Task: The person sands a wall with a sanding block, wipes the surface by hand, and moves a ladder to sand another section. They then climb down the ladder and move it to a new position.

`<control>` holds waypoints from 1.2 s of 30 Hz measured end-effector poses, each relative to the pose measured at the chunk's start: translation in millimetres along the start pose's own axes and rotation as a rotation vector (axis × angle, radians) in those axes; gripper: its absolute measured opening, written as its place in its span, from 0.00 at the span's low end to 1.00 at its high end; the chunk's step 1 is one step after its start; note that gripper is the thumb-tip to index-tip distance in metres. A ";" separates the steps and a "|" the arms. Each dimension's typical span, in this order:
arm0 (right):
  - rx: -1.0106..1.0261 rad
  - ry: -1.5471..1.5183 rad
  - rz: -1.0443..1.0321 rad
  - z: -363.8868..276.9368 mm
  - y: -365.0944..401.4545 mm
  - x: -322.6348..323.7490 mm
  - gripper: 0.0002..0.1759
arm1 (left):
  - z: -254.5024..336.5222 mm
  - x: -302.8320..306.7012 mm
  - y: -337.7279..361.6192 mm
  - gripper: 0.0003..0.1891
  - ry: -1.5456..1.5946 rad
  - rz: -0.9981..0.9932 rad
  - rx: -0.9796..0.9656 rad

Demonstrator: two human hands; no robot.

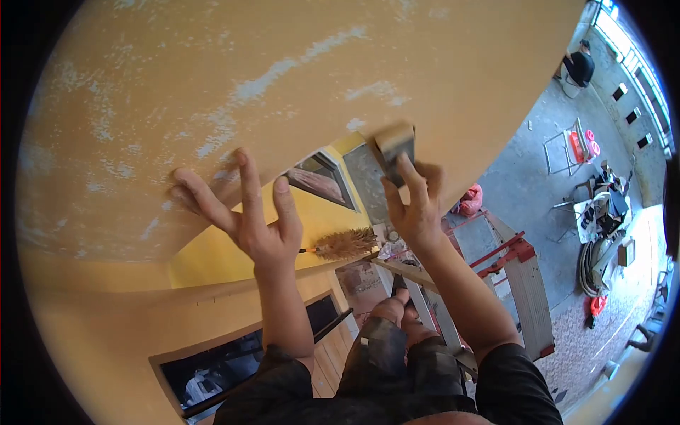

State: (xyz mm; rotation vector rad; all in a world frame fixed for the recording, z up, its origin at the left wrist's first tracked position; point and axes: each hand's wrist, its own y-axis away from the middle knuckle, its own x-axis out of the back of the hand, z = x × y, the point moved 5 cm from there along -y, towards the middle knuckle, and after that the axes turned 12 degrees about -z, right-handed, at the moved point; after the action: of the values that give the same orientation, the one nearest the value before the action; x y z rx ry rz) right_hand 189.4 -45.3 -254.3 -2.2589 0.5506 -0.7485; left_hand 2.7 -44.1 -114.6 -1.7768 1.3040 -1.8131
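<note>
Overhead spreads an orange-tan painted surface (pixel 453 64) with whitish worn patches. My left hand (pixel 268 237) is raised to it with the fingers spread, holding nothing; the fingertips appear to rest against it. To the right, my right hand (pixel 419 216) grips a sanding block (pixel 394 152), its edges smeared by motion. The block is at the lower edge of the painted surface, and its working face is hidden from me. Between my forearms, a brown feather duster (pixel 347 244) lies along a ledge below.
A stepladder (pixel 528 297) with red fittings stands at my right, near my legs. On the floor are a pink-red bag (pixel 469 200), a metal chair frame (pixel 559 152) and a coiled hose (pixel 588 269). A seated person (pixel 582 67) is far right. A framed window (pixel 219 372) is lower left.
</note>
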 end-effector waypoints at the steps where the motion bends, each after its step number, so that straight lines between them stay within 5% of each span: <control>1: 0.023 0.026 0.041 -13.1 -22.2 12.8 0.32 | 1.1 -1.8 1.6 0.25 0.016 -0.009 -0.007; 4: 0.070 0.011 0.068 -30.7 -69.7 40.2 0.32 | 1.6 -4.4 9.7 0.29 0.170 0.046 -0.005; 8: -0.011 0.126 0.031 -4.7 -44.3 75.6 0.34 | 4.8 -0.7 28.8 0.30 0.385 0.092 -0.069; 11: -0.159 0.226 0.044 41.7 3.2 115.8 0.34 | 24.0 -11.9 56.2 0.29 0.664 0.099 0.090; 18: -0.551 0.388 -0.036 147.8 65.9 246.1 0.33 | 157.3 -71.2 77.5 0.23 1.165 -0.775 -0.015; 23: -0.878 0.279 0.017 204.3 124.0 305.7 0.31 | 250.9 -95.0 101.5 0.34 0.993 -1.366 -0.074; 25: -1.210 -0.010 0.191 219.3 150.8 314.1 0.32 | 276.9 -97.9 113.0 0.36 1.038 -1.419 -0.066; 30: -1.107 -0.085 0.240 220.8 133.0 304.9 0.32 | 323.1 -99.7 146.4 0.39 1.013 -1.477 -0.094; 33: -1.046 -0.131 0.163 228.4 125.4 293.1 0.33 | 329.1 -97.6 150.6 0.37 0.985 -1.354 -0.129; 36: -1.083 -0.094 0.035 224.0 123.4 284.4 0.33 | 330.7 -103.8 149.2 0.34 1.110 -1.472 -0.064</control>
State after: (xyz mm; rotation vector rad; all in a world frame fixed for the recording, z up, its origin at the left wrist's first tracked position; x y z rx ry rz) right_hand 524.7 -183.4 -376.0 -3.2131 1.1375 -0.3205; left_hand 266.2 -179.3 -348.4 -1.8615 -0.1669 -3.8723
